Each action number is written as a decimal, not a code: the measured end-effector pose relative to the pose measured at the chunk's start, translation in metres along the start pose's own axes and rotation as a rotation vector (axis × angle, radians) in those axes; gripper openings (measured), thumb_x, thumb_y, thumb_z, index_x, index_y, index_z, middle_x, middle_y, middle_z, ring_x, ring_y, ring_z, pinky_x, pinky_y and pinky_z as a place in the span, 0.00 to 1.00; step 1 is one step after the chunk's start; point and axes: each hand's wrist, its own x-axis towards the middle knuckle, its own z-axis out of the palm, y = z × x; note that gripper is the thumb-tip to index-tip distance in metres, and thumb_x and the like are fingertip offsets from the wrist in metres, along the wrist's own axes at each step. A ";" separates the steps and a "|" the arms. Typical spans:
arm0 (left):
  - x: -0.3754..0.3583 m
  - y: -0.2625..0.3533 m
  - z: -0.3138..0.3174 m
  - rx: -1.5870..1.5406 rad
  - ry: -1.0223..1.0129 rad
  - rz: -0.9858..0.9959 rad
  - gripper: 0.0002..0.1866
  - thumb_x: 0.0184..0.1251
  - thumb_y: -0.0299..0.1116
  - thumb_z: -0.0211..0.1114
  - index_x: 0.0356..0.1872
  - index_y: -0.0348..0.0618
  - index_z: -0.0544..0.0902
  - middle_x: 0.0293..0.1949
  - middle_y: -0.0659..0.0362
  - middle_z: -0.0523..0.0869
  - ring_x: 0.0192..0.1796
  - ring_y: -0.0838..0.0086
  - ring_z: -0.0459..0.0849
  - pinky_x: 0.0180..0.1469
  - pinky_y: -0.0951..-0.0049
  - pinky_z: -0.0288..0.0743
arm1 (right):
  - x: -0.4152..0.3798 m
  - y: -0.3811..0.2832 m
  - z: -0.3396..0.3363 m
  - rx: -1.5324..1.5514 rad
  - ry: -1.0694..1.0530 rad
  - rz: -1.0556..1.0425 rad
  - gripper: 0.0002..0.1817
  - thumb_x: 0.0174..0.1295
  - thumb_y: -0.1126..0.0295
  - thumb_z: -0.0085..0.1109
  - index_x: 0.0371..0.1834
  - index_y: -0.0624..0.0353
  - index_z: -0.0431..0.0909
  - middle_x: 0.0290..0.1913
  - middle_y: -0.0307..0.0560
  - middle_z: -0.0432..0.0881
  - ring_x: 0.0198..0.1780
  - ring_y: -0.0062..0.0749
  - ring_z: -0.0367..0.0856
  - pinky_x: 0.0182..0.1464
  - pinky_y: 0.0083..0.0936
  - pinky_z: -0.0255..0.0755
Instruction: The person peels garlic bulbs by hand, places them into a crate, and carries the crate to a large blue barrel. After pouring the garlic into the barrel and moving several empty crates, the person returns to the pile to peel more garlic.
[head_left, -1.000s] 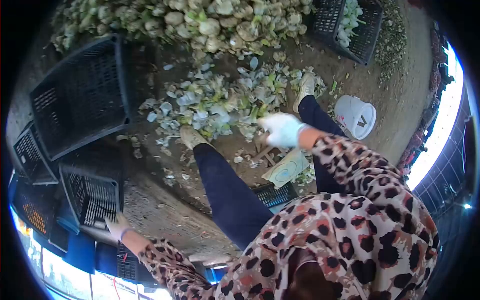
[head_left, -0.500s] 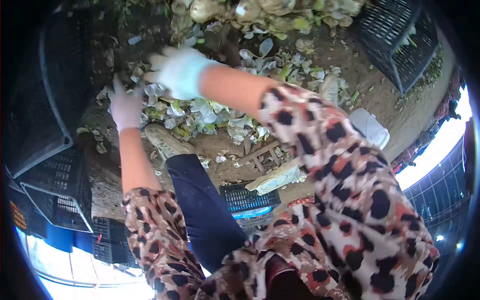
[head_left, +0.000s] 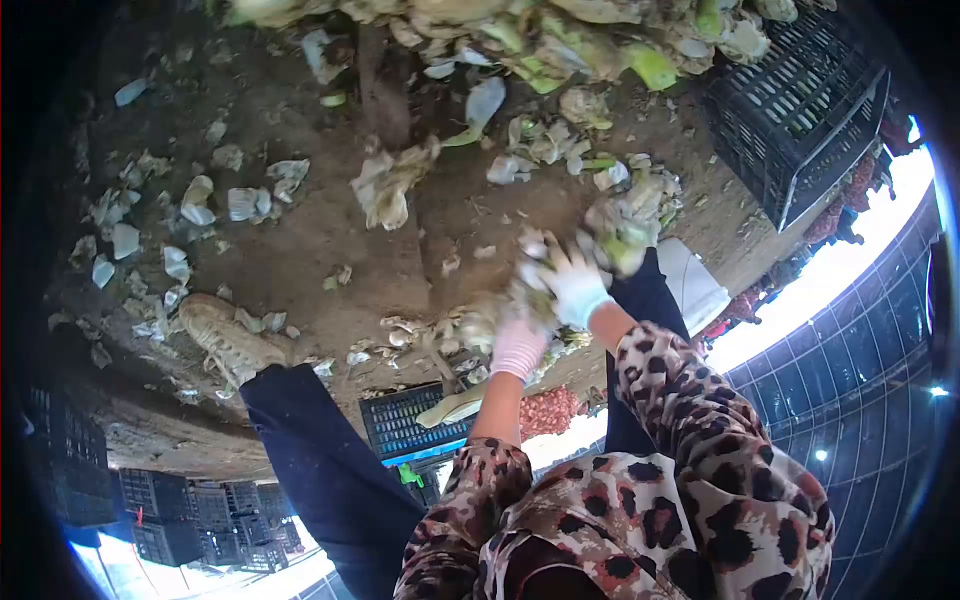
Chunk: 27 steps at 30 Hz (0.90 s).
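My left hand (head_left: 521, 345), in a whitish glove, is low over the dirt floor among pale leaf scraps (head_left: 475, 325). Its fingers are smeared by motion, so their grip is hidden from me. Just to its right, my right hand (head_left: 574, 287) wears a white glove, with its fingers spread at the scraps. Blurred leafy pieces lie between and just beyond both hands. A green and white leafy clump (head_left: 625, 235) is beside the right fingertips, close to my dark trouser leg. Further ahead lies a dry, pale leaf bunch (head_left: 390, 185).
A heap of leafy vegetables (head_left: 560, 40) lines the far side. Black plastic crates stand at the right (head_left: 790, 110), near my legs (head_left: 405, 420) and at the lower left (head_left: 165, 505). A white container (head_left: 690, 285) sits right of my leg. My shoe (head_left: 225, 335) is at left.
Both hands have moved right and nearer my body, from the scraps at left. The view has shifted; the large dark crate at left is gone from sight. Bare dirt shows where scraps lay thick.
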 end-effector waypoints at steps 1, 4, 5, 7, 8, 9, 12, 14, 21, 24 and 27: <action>-0.023 0.030 -0.038 -0.302 -0.286 -0.039 0.43 0.60 0.49 0.65 0.75 0.44 0.61 0.70 0.33 0.65 0.68 0.38 0.71 0.73 0.53 0.63 | -0.022 0.011 0.017 0.016 -0.243 0.086 0.30 0.49 0.60 0.67 0.60 0.42 0.75 0.62 0.55 0.72 0.66 0.58 0.70 0.59 0.52 0.72; -0.054 0.037 -0.077 -0.221 -0.341 -0.167 0.46 0.58 0.55 0.68 0.76 0.51 0.61 0.70 0.33 0.65 0.68 0.40 0.71 0.69 0.54 0.67 | -0.032 0.017 -0.047 0.092 -0.338 0.160 0.27 0.53 0.60 0.65 0.60 0.47 0.76 0.59 0.55 0.76 0.60 0.55 0.75 0.58 0.45 0.74; -0.068 0.032 -0.081 -0.237 -0.282 -0.214 0.48 0.57 0.58 0.68 0.76 0.51 0.60 0.70 0.33 0.65 0.67 0.41 0.73 0.68 0.52 0.69 | -0.021 0.018 -0.072 0.141 -0.099 0.113 0.27 0.54 0.62 0.64 0.59 0.49 0.75 0.57 0.55 0.76 0.56 0.51 0.78 0.55 0.42 0.76; -0.100 0.009 -0.059 0.121 -0.316 -0.216 0.50 0.55 0.62 0.68 0.76 0.51 0.61 0.69 0.34 0.66 0.62 0.44 0.79 0.64 0.49 0.71 | 0.024 0.006 -0.149 0.178 0.360 -0.105 0.29 0.50 0.67 0.68 0.60 0.51 0.75 0.55 0.53 0.77 0.53 0.51 0.77 0.53 0.40 0.76; -0.119 0.001 -0.054 0.289 -0.296 -0.092 0.47 0.57 0.58 0.68 0.75 0.51 0.62 0.68 0.35 0.68 0.59 0.46 0.81 0.63 0.48 0.72 | 0.050 -0.001 -0.177 0.156 0.462 -0.198 0.31 0.49 0.67 0.69 0.61 0.49 0.75 0.56 0.52 0.77 0.52 0.49 0.77 0.54 0.38 0.76; -0.123 -0.002 -0.055 0.458 -0.276 0.035 0.44 0.59 0.55 0.67 0.75 0.52 0.63 0.67 0.36 0.70 0.57 0.48 0.83 0.61 0.48 0.73 | 0.078 -0.007 -0.189 0.066 0.329 -0.226 0.31 0.52 0.64 0.67 0.64 0.47 0.76 0.59 0.51 0.76 0.59 0.47 0.75 0.60 0.42 0.73; -0.113 -0.023 -0.053 0.391 -0.541 -0.025 0.38 0.61 0.44 0.64 0.74 0.53 0.64 0.59 0.40 0.79 0.53 0.50 0.86 0.58 0.52 0.76 | 0.106 -0.006 -0.165 -0.078 0.476 -0.271 0.31 0.53 0.65 0.64 0.65 0.42 0.75 0.61 0.50 0.74 0.63 0.49 0.72 0.62 0.51 0.70; -0.103 -0.060 -0.029 0.333 -0.573 -0.173 0.32 0.61 0.36 0.61 0.70 0.51 0.69 0.45 0.47 0.88 0.46 0.53 0.88 0.50 0.56 0.81 | 0.091 -0.004 -0.110 -0.085 0.501 -0.178 0.31 0.53 0.66 0.62 0.64 0.43 0.76 0.65 0.50 0.71 0.68 0.52 0.65 0.64 0.59 0.65; -0.121 0.020 -0.108 0.221 -0.532 -0.186 0.31 0.55 0.45 0.65 0.62 0.46 0.76 0.42 0.45 0.88 0.44 0.52 0.88 0.48 0.55 0.82 | -0.028 -0.034 -0.056 0.339 -0.536 -0.032 0.29 0.55 0.59 0.62 0.62 0.53 0.76 0.68 0.57 0.71 0.70 0.53 0.68 0.69 0.40 0.67; -0.112 0.058 -0.150 0.275 -0.516 -0.070 0.34 0.56 0.41 0.65 0.66 0.42 0.73 0.42 0.45 0.88 0.44 0.52 0.88 0.49 0.56 0.81 | -0.030 -0.047 -0.059 0.308 -0.210 -0.122 0.24 0.57 0.60 0.60 0.58 0.53 0.77 0.56 0.52 0.79 0.59 0.49 0.77 0.58 0.41 0.74; -0.102 0.083 -0.172 0.314 -0.551 -0.072 0.38 0.54 0.43 0.65 0.69 0.42 0.71 0.43 0.45 0.88 0.46 0.54 0.88 0.50 0.57 0.81 | 0.018 -0.038 -0.112 0.245 0.030 -0.157 0.21 0.58 0.61 0.60 0.55 0.53 0.79 0.52 0.49 0.82 0.56 0.46 0.79 0.53 0.38 0.76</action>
